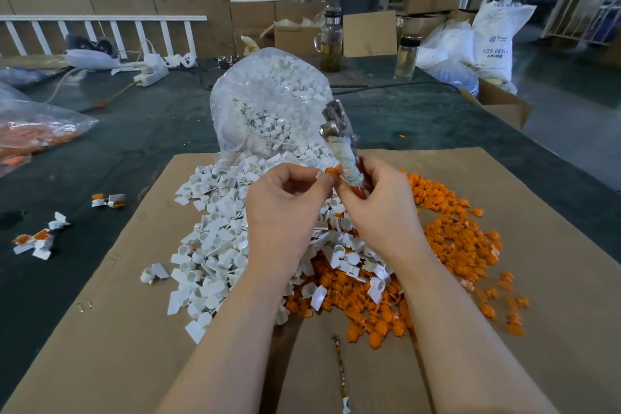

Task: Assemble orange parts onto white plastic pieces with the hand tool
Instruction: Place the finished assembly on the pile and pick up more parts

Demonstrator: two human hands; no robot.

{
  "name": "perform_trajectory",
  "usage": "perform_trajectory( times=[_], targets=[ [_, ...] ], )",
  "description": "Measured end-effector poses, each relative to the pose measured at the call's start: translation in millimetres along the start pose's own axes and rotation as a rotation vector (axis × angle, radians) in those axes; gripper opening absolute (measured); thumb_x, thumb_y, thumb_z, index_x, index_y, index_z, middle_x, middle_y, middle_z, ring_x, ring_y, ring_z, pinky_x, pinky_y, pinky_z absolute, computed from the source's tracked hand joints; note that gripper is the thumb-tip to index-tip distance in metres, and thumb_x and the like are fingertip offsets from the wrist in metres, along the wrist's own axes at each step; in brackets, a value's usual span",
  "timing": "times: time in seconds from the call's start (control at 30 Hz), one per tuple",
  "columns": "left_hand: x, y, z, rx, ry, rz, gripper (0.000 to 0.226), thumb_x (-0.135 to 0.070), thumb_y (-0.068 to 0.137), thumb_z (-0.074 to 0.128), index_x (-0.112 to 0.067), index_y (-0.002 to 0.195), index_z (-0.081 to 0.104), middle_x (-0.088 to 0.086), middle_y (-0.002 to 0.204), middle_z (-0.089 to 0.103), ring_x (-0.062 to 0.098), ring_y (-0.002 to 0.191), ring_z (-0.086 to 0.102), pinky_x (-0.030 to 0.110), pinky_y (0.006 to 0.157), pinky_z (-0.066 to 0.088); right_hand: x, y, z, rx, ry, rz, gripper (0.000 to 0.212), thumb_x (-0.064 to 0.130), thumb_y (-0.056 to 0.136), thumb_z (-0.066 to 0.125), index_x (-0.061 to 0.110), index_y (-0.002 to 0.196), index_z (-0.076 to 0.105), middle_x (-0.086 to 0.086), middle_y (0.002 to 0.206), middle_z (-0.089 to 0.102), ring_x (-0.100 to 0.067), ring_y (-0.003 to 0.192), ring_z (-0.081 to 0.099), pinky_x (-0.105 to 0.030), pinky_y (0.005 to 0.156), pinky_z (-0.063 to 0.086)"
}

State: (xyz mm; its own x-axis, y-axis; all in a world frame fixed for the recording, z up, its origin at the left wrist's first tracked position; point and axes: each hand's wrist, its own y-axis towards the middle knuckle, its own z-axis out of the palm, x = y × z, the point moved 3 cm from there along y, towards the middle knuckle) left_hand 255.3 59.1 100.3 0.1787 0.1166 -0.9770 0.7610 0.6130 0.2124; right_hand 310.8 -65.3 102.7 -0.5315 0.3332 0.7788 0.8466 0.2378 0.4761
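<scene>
My left hand pinches a small white plastic piece with an orange part on it, held above the piles. My right hand grips the hand tool, a metal-headed plier with cloth-wrapped red handles, its head pointing up and away. Fingers of both hands meet at the small piece beside the tool's handle. Under the hands, a heap of white plastic pieces spills from a clear bag. A heap of orange parts lies to the right on a cardboard sheet.
Several joined white-and-orange pieces lie on the dark table at left. A bag of orange parts sits at far left. Two bottles and cardboard boxes stand behind.
</scene>
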Motion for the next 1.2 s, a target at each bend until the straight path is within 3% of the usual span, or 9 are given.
perform_trajectory(
  times=[0.17, 0.23, 0.37, 0.47, 0.87, 1.07, 1.2],
  targets=[
    [0.7, 3.1, -3.5, -0.013, 0.033, 0.006, 0.012, -0.018, 0.083, 0.079, -0.021, 0.076, 0.07, -0.002, 0.069, 0.074, 0.021, 0.071, 0.073, 0.04, 0.072, 0.062, 2.8, 0.7, -3.2, 0.121, 0.084, 0.057, 0.013, 0.016, 0.089, 0.066, 0.018, 0.103, 0.067, 0.01, 0.084, 0.068, 0.0, 0.075, 0.062, -0.013, 0.063, 0.049],
    [0.4, 5.1, -5.3, -0.015, 0.03, 0.012, 0.012, -0.016, 0.084, 0.077, -0.02, 0.077, 0.069, -0.004, 0.069, 0.074, 0.017, 0.069, 0.074, 0.036, 0.071, 0.062, 2.5, 0.3, -7.6, 0.181, 0.08, 0.068, 0.01, 0.016, 0.089, 0.066, 0.016, 0.099, 0.066, 0.003, 0.08, 0.067, -0.005, 0.069, 0.06, -0.023, 0.062, 0.05],
    [-0.3, 9.5, -10.1, -0.012, -0.055, 0.014, 0.012, -0.01, 0.087, 0.074, -0.016, 0.079, 0.068, -0.003, 0.067, 0.073, 0.012, 0.067, 0.074, 0.025, 0.068, 0.059, -2.7, -0.6, -15.4, 0.336, 0.013, 0.101, 0.014, 0.018, 0.088, 0.067, 0.009, 0.099, 0.065, -0.015, 0.091, 0.066, -0.027, 0.082, 0.062, -0.049, 0.079, 0.051],
    [-2.2, 11.5, -13.5, -0.014, -0.12, 0.032, 0.012, -0.006, 0.088, 0.072, -0.013, 0.08, 0.066, -0.003, 0.067, 0.071, 0.011, 0.064, 0.072, 0.018, 0.063, 0.056, -4.7, -2.3, -16.3, 0.44, -0.031, 0.14, 0.021, 0.019, 0.087, 0.068, 0.007, 0.104, 0.065, -0.016, 0.101, 0.068, -0.033, 0.092, 0.065, -0.055, 0.087, 0.051],
    [-8.0, 10.2, -16.0, 0.036, -0.132, 0.08, 0.01, -0.001, 0.09, 0.068, -0.008, 0.083, 0.064, 0.001, 0.07, 0.068, 0.004, 0.059, 0.068, 0.012, 0.059, 0.051, 0.6, -5.7, -13.8, 0.567, -0.069, 0.167, 0.025, 0.021, 0.088, 0.069, 0.014, 0.111, 0.064, -0.005, 0.104, 0.069, -0.022, 0.094, 0.066, -0.051, 0.089, 0.051],
    [-9.1, 9.6, -16.8, 0.054, -0.132, 0.087, 0.012, 0.0, 0.09, 0.066, -0.009, 0.082, 0.063, 0.0, 0.07, 0.067, 0.005, 0.058, 0.068, 0.013, 0.059, 0.051, 0.9, -6.8, -12.5, 0.565, -0.111, 0.127, 0.009, 0.017, 0.088, 0.066, 0.021, 0.096, 0.066, 0.003, 0.086, 0.067, -0.015, 0.078, 0.064, -0.046, 0.08, 0.053],
    [-7.9, 9.9, -16.4, 0.053, -0.16, 0.077, 0.012, 0.0, 0.09, 0.065, -0.008, 0.082, 0.064, -0.001, 0.068, 0.066, 0.006, 0.059, 0.068, 0.013, 0.06, 0.051, 2.3, -6.8, -11.2, 0.564, -0.106, 0.106, 0.02, 0.014, 0.088, 0.065, 0.034, 0.085, 0.061, 0.011, 0.079, 0.065, -0.006, 0.07, 0.061, -0.038, 0.072, 0.051]
  ],
)
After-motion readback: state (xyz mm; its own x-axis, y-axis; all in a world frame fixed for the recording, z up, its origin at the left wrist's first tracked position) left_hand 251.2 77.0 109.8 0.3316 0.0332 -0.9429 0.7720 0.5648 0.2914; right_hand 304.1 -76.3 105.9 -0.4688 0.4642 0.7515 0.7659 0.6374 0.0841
